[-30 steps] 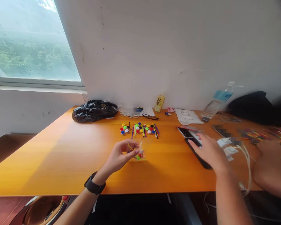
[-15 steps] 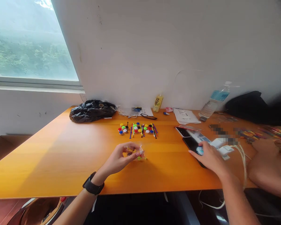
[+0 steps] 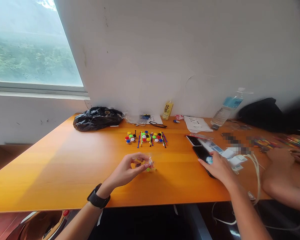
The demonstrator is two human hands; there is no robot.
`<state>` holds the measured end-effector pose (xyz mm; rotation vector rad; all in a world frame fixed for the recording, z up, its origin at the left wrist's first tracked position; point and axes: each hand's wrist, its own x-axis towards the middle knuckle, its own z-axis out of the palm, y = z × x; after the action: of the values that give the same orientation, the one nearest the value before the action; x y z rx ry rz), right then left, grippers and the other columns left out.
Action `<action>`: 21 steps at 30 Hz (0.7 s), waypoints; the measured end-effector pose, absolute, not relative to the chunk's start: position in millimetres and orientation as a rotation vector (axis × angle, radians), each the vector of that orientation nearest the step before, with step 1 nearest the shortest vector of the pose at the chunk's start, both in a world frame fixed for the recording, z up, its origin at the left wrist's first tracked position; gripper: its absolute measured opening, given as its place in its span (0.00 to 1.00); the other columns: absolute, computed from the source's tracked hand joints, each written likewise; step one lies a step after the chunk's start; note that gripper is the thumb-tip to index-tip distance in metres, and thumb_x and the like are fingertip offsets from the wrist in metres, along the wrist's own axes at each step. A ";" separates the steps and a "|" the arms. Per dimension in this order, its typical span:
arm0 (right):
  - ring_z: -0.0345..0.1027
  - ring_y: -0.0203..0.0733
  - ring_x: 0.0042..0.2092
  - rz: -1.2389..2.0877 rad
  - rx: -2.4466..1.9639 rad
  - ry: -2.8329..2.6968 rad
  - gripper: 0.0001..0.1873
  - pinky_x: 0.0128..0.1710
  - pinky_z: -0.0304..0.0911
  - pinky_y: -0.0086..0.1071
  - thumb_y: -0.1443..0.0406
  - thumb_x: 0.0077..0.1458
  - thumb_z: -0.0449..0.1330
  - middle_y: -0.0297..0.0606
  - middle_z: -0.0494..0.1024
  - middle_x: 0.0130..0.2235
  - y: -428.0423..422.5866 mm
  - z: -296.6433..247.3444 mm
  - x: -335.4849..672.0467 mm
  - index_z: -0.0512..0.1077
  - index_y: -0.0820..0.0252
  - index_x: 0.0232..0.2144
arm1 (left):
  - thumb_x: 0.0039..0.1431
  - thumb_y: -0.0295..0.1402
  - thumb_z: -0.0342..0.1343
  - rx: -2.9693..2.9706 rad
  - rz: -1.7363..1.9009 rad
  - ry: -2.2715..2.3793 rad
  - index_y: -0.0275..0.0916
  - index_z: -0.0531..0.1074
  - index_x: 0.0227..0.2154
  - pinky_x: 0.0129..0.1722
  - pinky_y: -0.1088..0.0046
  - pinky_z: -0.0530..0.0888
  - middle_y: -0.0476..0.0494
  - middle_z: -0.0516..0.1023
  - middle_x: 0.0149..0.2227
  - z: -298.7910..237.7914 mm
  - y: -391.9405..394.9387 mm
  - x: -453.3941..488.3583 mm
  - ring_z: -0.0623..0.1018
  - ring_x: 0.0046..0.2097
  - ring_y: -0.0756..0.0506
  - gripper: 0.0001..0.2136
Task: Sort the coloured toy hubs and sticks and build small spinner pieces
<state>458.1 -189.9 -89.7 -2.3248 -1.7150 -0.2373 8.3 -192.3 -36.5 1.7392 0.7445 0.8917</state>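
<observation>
My left hand, with a black watch on its wrist, hovers just above the orange table and pinches a small clear bag of coloured pieces. My right hand rests with spread fingers on a dark phone lying flat on the table. Farther back, a row of small coloured caps and thin sticks is laid out near the table's middle.
A black plastic bag lies at the back left. A yellow packet, papers and a water bottle stand along the wall. A second phone lies beside mine. Another person's arm rests at the right, near white cables.
My right hand has slid left and nearer along the dark phone. The left hand keeps its pinch on the small bag, almost unmoved. The view shifted slightly to the right.
</observation>
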 end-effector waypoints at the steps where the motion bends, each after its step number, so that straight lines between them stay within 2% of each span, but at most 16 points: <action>1: 0.77 0.67 0.47 -0.247 -2.314 -1.717 0.34 0.41 0.70 0.49 0.42 0.58 0.56 0.58 0.81 0.44 -189.9 -90.1 458.1 0.71 0.65 0.52 | 0.70 0.45 0.59 1.739 0.893 0.748 0.38 0.81 0.45 0.46 0.68 0.77 0.38 0.84 0.48 -37.0 -192.2 8.5 0.83 0.49 0.40 0.15; 5: 0.77 0.67 0.48 -0.291 -2.314 -1.743 0.35 0.43 0.69 0.49 0.43 0.61 0.55 0.59 0.81 0.45 -192.9 -89.1 455.8 0.71 0.67 0.54 | 0.70 0.47 0.59 1.741 0.884 0.754 0.38 0.80 0.46 0.47 0.66 0.77 0.37 0.84 0.47 -38.1 -192.0 9.5 0.83 0.48 0.40 0.16; 8: 0.76 0.68 0.50 -0.324 -2.329 -1.758 0.40 0.45 0.69 0.49 0.41 0.61 0.54 0.61 0.80 0.48 -198.2 -85.6 452.3 0.67 0.70 0.59 | 0.70 0.46 0.59 1.737 0.874 0.752 0.38 0.80 0.46 0.48 0.66 0.77 0.37 0.84 0.48 -38.3 -192.3 10.0 0.83 0.49 0.39 0.16; 10: 0.75 0.69 0.52 -0.335 -2.281 -1.772 0.43 0.46 0.70 0.50 0.38 0.59 0.56 0.61 0.79 0.52 -202.3 -84.1 452.3 0.66 0.68 0.61 | 0.70 0.45 0.59 1.732 0.876 0.750 0.38 0.80 0.46 0.47 0.67 0.76 0.38 0.84 0.48 -38.1 -192.6 10.3 0.83 0.50 0.39 0.15; 12: 0.74 0.67 0.53 -0.317 -2.180 -1.805 0.39 0.49 0.69 0.51 0.39 0.59 0.57 0.56 0.79 0.53 -205.8 -84.7 455.9 0.69 0.62 0.59 | 0.70 0.45 0.60 1.726 0.878 0.751 0.38 0.80 0.47 0.47 0.68 0.77 0.38 0.84 0.49 -37.6 -192.9 10.5 0.83 0.50 0.40 0.15; 16: 0.75 0.60 0.52 -0.230 -2.004 -1.848 0.23 0.51 0.69 0.49 0.49 0.65 0.53 0.49 0.80 0.51 -209.3 -89.9 468.7 0.73 0.56 0.51 | 0.70 0.45 0.60 1.731 0.870 0.755 0.38 0.81 0.46 0.48 0.66 0.77 0.37 0.85 0.48 -36.4 -192.8 10.6 0.83 0.49 0.39 0.15; 21: 0.74 0.59 0.54 -0.247 -1.902 -1.918 0.19 0.53 0.69 0.48 0.55 0.66 0.52 0.50 0.79 0.53 -209.4 -93.2 474.8 0.73 0.58 0.52 | 0.69 0.46 0.61 1.739 0.883 0.771 0.38 0.81 0.46 0.47 0.66 0.78 0.37 0.85 0.48 -37.4 -192.2 10.8 0.83 0.49 0.39 0.15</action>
<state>474.8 -209.4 -93.2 -1.9020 -1.9177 -0.2473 10.8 -192.2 -37.4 1.7391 0.7713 0.8828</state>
